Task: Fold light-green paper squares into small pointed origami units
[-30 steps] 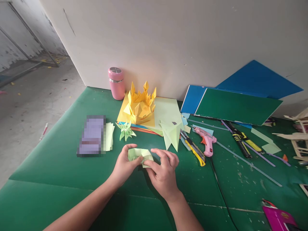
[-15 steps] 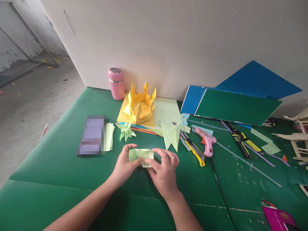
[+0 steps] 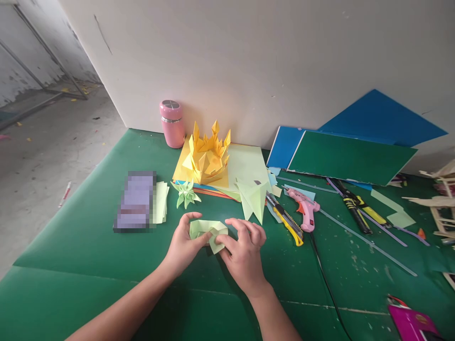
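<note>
Pale-green folded paper [image 3: 209,226], thin and angularly creased, spans your left fingers [image 3: 199,242] and right fingers [image 3: 228,243], both pinching it.

- pink cylindrical flask [image 3: 173,130], upright by pale grey wall [image 3: 241,57]
- pink plastic glue gun [image 3: 308,210], thin black cord [image 3: 324,279]
- yellow-and-black box cutter [image 3: 293,231], beside glue gun
- blue pointed flat board [image 3: 378,118], against wall

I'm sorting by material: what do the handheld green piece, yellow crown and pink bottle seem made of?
Green piece: matte paper, by its thin edges and creases.
Yellow crown: probably paper too, matte, given its sharp folds and points.
Pink bottle: glossy, perhaps painted metal or plastic, judging by its smooth sheen.
</note>
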`<state>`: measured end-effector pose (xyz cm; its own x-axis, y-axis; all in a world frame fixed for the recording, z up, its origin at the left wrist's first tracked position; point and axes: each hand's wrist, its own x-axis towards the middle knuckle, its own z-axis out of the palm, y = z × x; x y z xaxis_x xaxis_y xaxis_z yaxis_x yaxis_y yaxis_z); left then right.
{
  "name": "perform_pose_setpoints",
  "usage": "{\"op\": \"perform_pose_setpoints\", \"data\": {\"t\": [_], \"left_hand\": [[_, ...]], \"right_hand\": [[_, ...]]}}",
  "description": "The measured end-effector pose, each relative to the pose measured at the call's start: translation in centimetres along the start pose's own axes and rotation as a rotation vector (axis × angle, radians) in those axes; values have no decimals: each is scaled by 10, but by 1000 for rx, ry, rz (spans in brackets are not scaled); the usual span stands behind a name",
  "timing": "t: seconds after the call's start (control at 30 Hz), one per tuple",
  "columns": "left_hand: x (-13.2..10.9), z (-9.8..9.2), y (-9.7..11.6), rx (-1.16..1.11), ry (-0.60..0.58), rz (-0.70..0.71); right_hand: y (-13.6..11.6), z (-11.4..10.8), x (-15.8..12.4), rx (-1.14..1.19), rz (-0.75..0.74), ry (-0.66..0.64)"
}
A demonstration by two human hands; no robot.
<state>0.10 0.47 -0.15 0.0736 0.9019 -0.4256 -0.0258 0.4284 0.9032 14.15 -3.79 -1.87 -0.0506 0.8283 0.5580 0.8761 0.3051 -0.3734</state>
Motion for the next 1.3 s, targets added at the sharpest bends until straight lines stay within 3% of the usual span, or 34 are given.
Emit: {"op": "perform_pose_setpoints", "data": {"t": [0.17, 0.3, 0.4, 0.7, 0.93, 1.17, 1.3], "left_hand": [[2, -4, 0, -54, 51, 51], [1, -5, 2, -88, 71, 60], [-2, -3, 5, -75, 71, 71], [-7, 2, 2, -55, -35, 75], [-7, 1, -1, 57, -27, 149], [-9, -2, 7, 91, -161, 106], [-7, -5, 5, 176, -108, 181]], "right_hand": [[3, -3, -1, 266, 30, 5], [6, -2, -1, 619, 250, -58], [5, 0, 2, 745, 334, -158], [1, 3, 2, 742, 463, -180], [1, 4, 2, 704, 521, -163], [1, 2, 3, 690, 525, -197], [1, 1, 3, 678, 492, -220]]}}
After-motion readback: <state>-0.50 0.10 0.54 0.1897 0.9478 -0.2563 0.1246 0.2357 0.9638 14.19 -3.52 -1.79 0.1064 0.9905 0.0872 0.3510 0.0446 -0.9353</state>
